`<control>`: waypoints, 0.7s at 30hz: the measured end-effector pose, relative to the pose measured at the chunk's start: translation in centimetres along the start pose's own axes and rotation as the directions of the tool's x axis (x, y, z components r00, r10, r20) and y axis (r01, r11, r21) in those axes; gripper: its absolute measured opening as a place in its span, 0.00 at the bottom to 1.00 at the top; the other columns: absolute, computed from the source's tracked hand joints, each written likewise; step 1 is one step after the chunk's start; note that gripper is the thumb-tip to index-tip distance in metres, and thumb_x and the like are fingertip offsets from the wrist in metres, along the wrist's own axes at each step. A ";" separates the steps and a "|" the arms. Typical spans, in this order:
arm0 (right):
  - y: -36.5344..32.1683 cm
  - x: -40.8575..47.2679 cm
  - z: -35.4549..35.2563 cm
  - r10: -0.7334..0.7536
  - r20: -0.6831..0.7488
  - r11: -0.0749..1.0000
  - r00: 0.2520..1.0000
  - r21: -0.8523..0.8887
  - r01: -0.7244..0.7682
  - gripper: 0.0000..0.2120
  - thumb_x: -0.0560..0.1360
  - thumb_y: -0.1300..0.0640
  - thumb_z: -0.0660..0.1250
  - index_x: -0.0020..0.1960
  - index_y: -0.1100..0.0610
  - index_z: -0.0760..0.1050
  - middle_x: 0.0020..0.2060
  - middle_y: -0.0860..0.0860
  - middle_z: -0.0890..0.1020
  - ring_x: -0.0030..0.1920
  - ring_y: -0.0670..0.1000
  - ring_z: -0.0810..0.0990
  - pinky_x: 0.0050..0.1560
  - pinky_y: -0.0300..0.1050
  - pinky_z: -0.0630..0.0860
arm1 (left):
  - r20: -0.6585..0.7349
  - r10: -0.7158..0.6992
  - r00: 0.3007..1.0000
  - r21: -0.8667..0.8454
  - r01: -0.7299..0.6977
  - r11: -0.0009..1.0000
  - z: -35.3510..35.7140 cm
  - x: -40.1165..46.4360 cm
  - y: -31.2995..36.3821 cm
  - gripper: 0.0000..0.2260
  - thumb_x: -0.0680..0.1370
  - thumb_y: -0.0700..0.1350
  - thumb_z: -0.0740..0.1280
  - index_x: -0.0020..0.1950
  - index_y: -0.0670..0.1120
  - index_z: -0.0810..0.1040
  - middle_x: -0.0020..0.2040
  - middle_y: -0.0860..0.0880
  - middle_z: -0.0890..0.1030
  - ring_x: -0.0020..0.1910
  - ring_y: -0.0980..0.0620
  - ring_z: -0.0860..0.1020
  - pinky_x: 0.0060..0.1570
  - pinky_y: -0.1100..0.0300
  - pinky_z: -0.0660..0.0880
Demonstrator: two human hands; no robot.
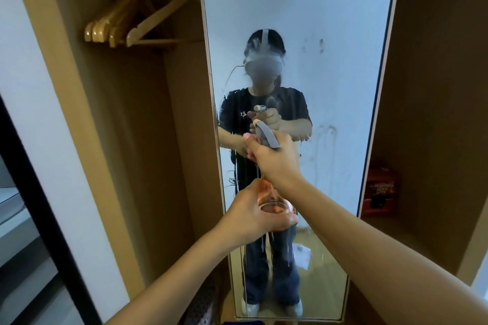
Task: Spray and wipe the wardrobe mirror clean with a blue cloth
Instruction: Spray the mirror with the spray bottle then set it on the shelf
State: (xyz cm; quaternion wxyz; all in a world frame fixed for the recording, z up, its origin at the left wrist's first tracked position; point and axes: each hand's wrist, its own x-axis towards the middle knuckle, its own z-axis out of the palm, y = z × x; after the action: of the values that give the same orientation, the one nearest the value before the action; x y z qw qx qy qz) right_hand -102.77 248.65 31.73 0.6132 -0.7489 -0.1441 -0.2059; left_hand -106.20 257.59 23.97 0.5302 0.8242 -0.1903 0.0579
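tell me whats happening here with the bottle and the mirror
A person stands at an open wardrobe and aims a spray bottle at its tall mirror. The right hand grips the trigger head at the top, while the left hand holds the bottle's orange base. The glass is already wet, with mist and drips running down its middle. No blue cloth is clearly in view, so wiping has not started. Wooden hangers hang to the left of the mirror.

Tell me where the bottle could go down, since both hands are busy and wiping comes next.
The right compartment's shelf has bare board in front of the red box. The left compartment is open below the wooden hangers, though patterned fabric lies at its bottom. The left hand and right hand crowd the mirror with the spray bottle.
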 end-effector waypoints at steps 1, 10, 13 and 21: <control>0.0 0.0 0.2 0.011 0.018 1.000 1.000 0.017 -0.011 0.14 0.75 0.49 0.69 0.42 0.61 0.78 0.35 0.56 0.81 0.37 0.55 0.80 0.43 0.54 0.81 | -0.004 -0.004 1.000 0.015 0.004 1.000 -0.2 -0.1 -0.1 0.28 0.66 0.54 0.78 0.61 0.53 0.71 0.53 0.52 0.81 0.54 0.52 0.81 0.56 0.50 0.79; 0.5 -1.0 2.2 0.043 0.049 0.999 0.998 0.010 -0.043 0.15 0.76 0.52 0.69 0.46 0.66 0.78 0.40 0.63 0.82 0.35 0.52 0.76 0.43 0.54 0.80 | -0.030 -0.062 0.998 0.005 0.062 0.998 -1.0 -1.6 -1.7 0.27 0.65 0.53 0.78 0.59 0.51 0.72 0.50 0.51 0.82 0.50 0.51 0.82 0.53 0.52 0.80; 1.1 -1.4 2.9 0.085 0.055 0.995 0.995 0.054 -0.088 0.17 0.76 0.53 0.69 0.47 0.70 0.77 0.33 0.63 0.77 0.33 0.53 0.73 0.37 0.53 0.77 | -0.038 -0.061 0.997 0.004 0.061 0.998 -1.0 -2.1 -2.1 0.26 0.66 0.51 0.78 0.60 0.52 0.72 0.51 0.52 0.82 0.52 0.53 0.82 0.53 0.54 0.80; 2.8 -2.4 3.1 0.043 0.130 0.999 0.991 0.001 -0.044 0.13 0.77 0.53 0.68 0.42 0.63 0.77 0.31 0.54 0.78 0.28 0.43 0.72 0.26 0.27 0.68 | -0.013 -0.104 0.994 0.011 0.105 0.994 -0.8 -3.0 -3.5 0.30 0.64 0.52 0.79 0.62 0.51 0.72 0.54 0.51 0.82 0.54 0.53 0.81 0.56 0.51 0.79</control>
State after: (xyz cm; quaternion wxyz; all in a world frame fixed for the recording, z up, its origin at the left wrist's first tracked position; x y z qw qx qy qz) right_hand -103.13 251.14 27.66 0.6083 -0.7625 -0.1679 -0.1430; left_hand -107.55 260.39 20.45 0.5287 0.8358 -0.1432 0.0365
